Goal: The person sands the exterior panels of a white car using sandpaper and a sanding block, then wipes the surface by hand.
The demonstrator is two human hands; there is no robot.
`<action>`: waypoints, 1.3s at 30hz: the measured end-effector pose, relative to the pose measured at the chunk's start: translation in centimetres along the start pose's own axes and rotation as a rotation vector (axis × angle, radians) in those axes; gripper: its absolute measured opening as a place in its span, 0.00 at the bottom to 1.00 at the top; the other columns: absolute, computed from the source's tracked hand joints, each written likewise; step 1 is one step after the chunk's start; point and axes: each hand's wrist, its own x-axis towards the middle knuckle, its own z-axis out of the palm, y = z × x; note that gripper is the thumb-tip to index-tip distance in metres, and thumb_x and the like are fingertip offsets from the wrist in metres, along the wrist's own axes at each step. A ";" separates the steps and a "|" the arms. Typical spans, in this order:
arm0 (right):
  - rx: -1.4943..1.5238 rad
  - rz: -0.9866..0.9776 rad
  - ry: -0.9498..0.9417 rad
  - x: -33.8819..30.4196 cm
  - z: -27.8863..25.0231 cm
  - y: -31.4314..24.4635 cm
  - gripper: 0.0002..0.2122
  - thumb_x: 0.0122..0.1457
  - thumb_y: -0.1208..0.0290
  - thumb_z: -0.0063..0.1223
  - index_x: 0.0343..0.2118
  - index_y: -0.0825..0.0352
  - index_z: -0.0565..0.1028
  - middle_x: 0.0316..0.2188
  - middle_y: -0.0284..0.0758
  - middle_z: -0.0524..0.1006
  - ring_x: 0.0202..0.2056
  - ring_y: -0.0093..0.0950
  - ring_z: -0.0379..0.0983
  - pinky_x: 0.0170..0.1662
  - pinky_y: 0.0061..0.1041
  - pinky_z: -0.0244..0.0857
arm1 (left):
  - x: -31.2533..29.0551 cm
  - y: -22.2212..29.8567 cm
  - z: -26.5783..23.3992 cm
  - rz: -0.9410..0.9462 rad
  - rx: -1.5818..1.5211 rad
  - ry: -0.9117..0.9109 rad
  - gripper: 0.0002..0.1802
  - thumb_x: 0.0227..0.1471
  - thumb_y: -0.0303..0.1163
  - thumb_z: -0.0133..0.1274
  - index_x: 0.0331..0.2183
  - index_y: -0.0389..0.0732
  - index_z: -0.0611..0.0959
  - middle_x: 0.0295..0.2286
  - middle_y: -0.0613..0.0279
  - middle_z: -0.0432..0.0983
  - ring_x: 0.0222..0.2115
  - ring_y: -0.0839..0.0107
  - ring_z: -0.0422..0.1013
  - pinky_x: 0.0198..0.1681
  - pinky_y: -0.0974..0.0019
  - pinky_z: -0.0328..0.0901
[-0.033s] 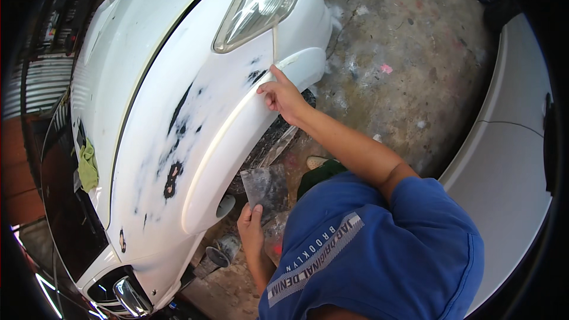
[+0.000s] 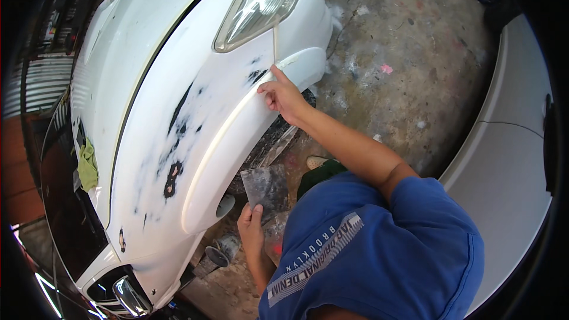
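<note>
Before me is a white car's front fender [image 2: 237,112], marked with bare dark patches [image 2: 173,179] and hazy, sanded-looking streaks. My right hand [image 2: 284,96] rests at the raised wheel-arch edge, just below the headlight [image 2: 261,6]. Its index finger is stretched out toward the panel seam while the other fingers are partly bent, with nothing visible in them. Lower down, beside the wheel arch, my left hand [image 2: 253,228] grips a dusty grey rectangular sheet of sandpaper [image 2: 265,189] by its lower edge, thumb on top. The sheet is apart from the fender.
A green cloth [image 2: 88,167] lies near the windscreen base. The door mirror [image 2: 130,296] juts out at lower left. Below the fender, a round grey container [image 2: 220,255] is on the floor. Another pale car [image 2: 504,142] stands close on the right. The concrete floor [image 2: 409,35] is stained.
</note>
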 end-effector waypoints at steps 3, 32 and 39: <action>0.034 0.021 -0.010 0.1 0.2 0.2 0.43 0.60 0.75 0.47 0.72 0.65 0.34 0.32 0.33 0.77 0.22 0.19 0.66 0.24 0.21 0.59 | 0.0 -0.2 -0.1 -0.013 0.004 0.006 0.10 0.62 0.27 0.51 0.41 0.32 0.83 0.34 0.71 0.76 0.35 0.83 0.65 0.41 0.76 0.60; -1.729 -0.379 -0.076 -3.0 -17.8 4.0 0.27 0.62 0.68 0.51 0.64 0.66 0.63 0.41 0.52 0.78 0.41 0.48 0.75 0.44 0.43 0.68 | -1.0 0.0 0.4 0.236 0.167 -0.021 0.14 0.60 0.36 0.55 0.32 0.31 0.80 0.27 0.57 0.70 0.29 0.66 0.68 0.36 0.63 0.63; -1.846 0.852 -0.657 -10.7 -28.7 6.8 0.27 0.66 0.48 0.44 0.49 0.70 0.79 0.48 0.52 0.79 0.54 0.40 0.75 0.56 0.36 0.65 | -1.5 -2.1 1.1 0.321 0.103 -0.013 0.19 0.62 0.41 0.54 0.30 0.33 0.78 0.25 0.53 0.68 0.28 0.63 0.67 0.34 0.60 0.62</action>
